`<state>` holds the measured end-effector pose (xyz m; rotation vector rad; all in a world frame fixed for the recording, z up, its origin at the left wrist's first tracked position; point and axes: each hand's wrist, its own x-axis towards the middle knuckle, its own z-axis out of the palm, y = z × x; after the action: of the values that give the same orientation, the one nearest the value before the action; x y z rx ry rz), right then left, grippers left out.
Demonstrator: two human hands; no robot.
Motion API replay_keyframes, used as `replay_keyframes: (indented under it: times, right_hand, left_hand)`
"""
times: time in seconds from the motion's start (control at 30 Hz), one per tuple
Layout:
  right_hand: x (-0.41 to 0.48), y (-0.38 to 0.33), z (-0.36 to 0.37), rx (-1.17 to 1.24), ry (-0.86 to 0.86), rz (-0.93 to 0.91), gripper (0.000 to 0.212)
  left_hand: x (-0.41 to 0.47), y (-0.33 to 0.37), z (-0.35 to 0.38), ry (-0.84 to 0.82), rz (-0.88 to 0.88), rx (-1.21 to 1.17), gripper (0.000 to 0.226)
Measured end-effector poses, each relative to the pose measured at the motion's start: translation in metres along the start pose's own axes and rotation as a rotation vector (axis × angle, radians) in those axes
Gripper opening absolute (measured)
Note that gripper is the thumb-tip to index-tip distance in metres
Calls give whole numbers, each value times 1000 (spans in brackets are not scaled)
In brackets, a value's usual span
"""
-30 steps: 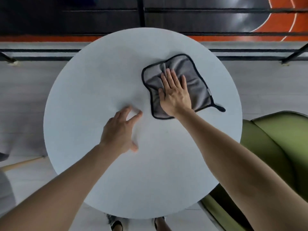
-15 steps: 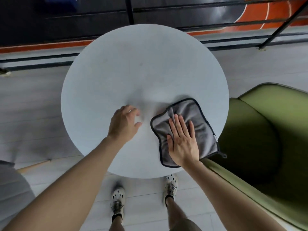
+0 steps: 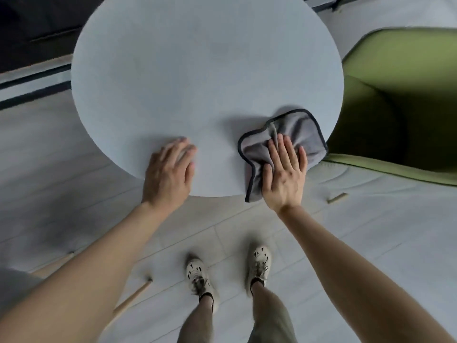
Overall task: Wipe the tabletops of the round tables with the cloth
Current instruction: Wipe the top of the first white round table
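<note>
While the right hand [image 3: 284, 174] presses flat, fingers spread, on the cloth [image 3: 294, 137], the cloth lies under it at the tabletop's [image 3: 197, 70] near right edge, one corner overhanging. To its left, apart from the cloth, the left hand [image 3: 168, 174] rests open, palm down, on the near rim.

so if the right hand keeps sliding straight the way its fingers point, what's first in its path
Only bare tabletop, it seems: the right hand lies flat on the cloth, fingers pointing up the round table. Nothing stands before the far rim.
</note>
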<state>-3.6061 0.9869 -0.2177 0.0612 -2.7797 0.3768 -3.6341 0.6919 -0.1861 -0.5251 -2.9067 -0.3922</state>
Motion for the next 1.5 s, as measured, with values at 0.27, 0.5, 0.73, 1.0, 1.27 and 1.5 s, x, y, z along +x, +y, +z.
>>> replay_keyframes:
  times: [0.27,0.5,0.73,1.0,1.27,1.5]
  right_hand:
    - [-27,-40,29,3,212,-40,55]
    - [-34,-19,1,-184,-113,-435,68]
    - [-38,-60,14,-249,-72,-446,62]
    - [-42,-157,36,-237,-135,-304,63]
    - [-23,-210,48,-226,-257,-284,69]
    - [12,-216,49,-201,-338,-435,73]
  left_hand:
    - [-6,-9,21,130,33,22,40]
    - [-17,-34,11,141,-21,-159,43]
    - [-76,-89,5,107,-85,-43,49]
    - [-83,-82,-11,-15,-107,-27,78]
    - [-49,-141,-38,-12,8,-99,63]
    - [-11,-186,-40,-84,-41,-100,73]
